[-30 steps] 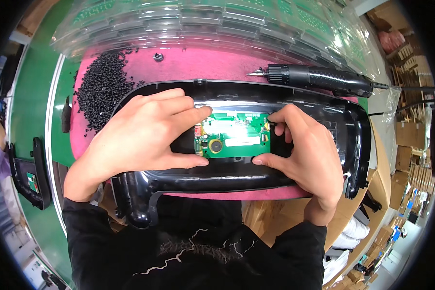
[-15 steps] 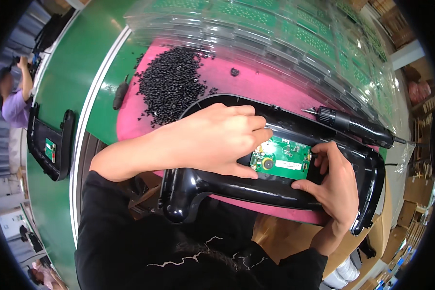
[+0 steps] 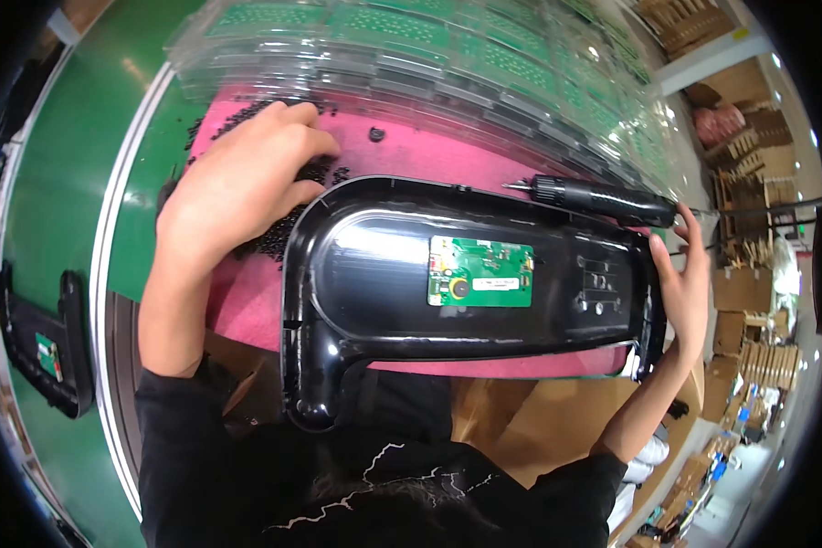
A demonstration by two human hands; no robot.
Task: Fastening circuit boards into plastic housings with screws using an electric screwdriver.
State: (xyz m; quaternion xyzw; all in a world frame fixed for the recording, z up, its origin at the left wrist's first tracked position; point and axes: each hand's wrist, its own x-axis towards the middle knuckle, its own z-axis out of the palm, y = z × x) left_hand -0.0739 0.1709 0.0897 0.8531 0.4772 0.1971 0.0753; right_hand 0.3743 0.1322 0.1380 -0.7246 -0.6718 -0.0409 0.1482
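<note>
My left hand (image 3: pixel 245 181) is over the heap of small black pieces, which look like screws (image 3: pixel 279 239), and covers most of it. Its thumb and fingers are curled but apart, and nothing shows between them. At the right end of a glossy black plastic housing (image 3: pixel 374 265), my right hand (image 3: pixel 683 288) has its thumb and fingers spread. Its fingertips are close to the tail of a black electric screwdriver (image 3: pixel 603 199); whether they touch it I cannot tell. A green circuit board (image 3: pixel 484 260) lies inside the housing, untouched.
Clear plastic trays of green boards (image 3: pixel 384 64) are stacked behind the pink mat (image 3: pixel 411 146). A small black round part (image 3: pixel 376 134) lies on the mat. Another black housing with a board (image 3: pixel 50 347) is on the green table at left. Cardboard (image 3: pixel 557 411) lies at the front right.
Both hands have left the circuit board. My left hand has moved left to the black heap, my right hand rightward to the housing's end near the screwdriver. The view has shifted.
</note>
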